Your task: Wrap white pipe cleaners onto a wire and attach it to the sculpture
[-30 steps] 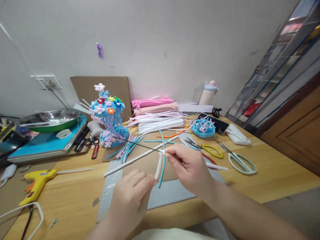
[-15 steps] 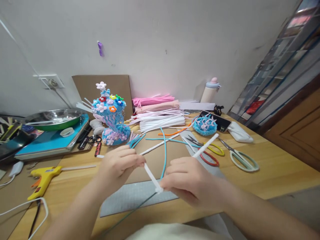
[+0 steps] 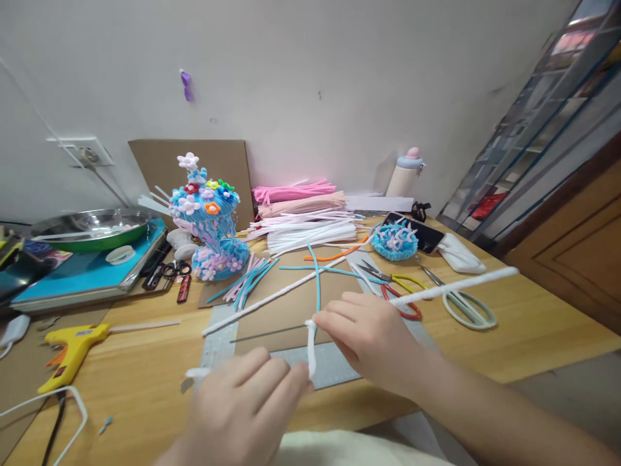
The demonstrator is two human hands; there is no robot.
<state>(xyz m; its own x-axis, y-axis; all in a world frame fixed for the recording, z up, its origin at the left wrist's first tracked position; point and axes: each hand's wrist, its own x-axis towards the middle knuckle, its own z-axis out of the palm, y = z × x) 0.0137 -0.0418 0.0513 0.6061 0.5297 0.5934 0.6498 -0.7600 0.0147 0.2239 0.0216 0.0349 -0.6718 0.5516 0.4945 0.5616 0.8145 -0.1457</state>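
Observation:
My right hand (image 3: pixel 371 336) pinches a white pipe cleaner (image 3: pixel 312 356) at a small wrapped knot, and a long free end sticks out to the right past the hand. From that knot a thin dark rod (image 3: pixel 272 332) runs left over the cardboard. Lower and nearer my body, my left hand (image 3: pixel 250 398) has its fingers closed on the pipe cleaner's bent part. A short white tip shows at this hand's far left side. Beneath both hands lie a grey cutting mat (image 3: pixel 325 374) and brown cardboard (image 3: pixel 284 310).
A blue flowered pipe-cleaner piece (image 3: pixel 206 207) stands back left. Bundles of pink and white pipe cleaners (image 3: pixel 310 236) lie by the wall. Scissors (image 3: pixel 468 309) are at right, a yellow glue gun (image 3: pixel 77 349) at left. A bottle (image 3: pixel 406 175) stands behind a phone (image 3: pixel 429 238).
My left hand has moved down toward my body, while the right has risen slightly. The dark rod has swung from pointing toward me to pointing left. More pipe cleaner extends rightward.

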